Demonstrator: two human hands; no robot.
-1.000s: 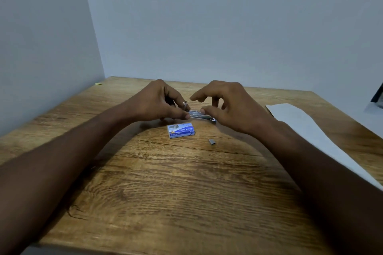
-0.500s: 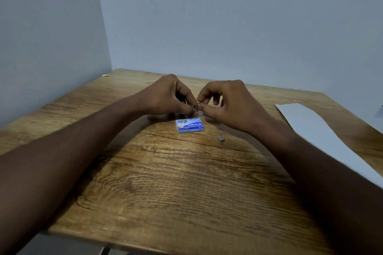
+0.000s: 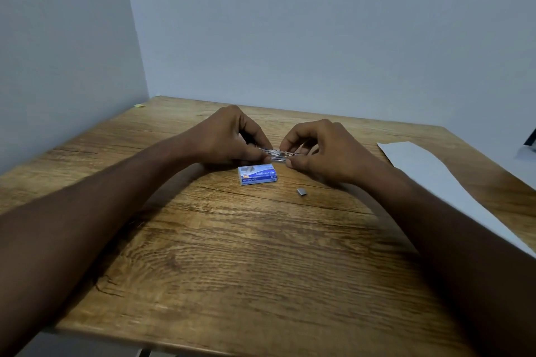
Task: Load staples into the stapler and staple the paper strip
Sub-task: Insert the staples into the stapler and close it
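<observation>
Plain pale walls meet in a corner behind a wooden table point(image 3: 261, 269) with strong grain. Both bare forearms reach in from the near edge, and the hands come close together over the far middle of the table. The left hand point(image 3: 229, 136) pinches one end of a small metal stapler point(image 3: 278, 155) between thumb and fingers, and the right hand point(image 3: 322, 151) pinches the other end, so the stapler is held level between them, just above the wood. Whether its staple channel is open I cannot tell; the part that shows is thin, shiny and partly hidden by fingertips. Just nearer than the stapler, touching the table, lies a blue and white staple box point(image 3: 257, 174), closed and flat. A short block of staples point(image 3: 302, 191) lies loose on the wood to the right of the box, apart from it and near the right wrist. A white paper strip point(image 3: 420, 165) lies flat along the right side of the table, well apart from the hands, running toward the near right edge under the right forearm.
</observation>
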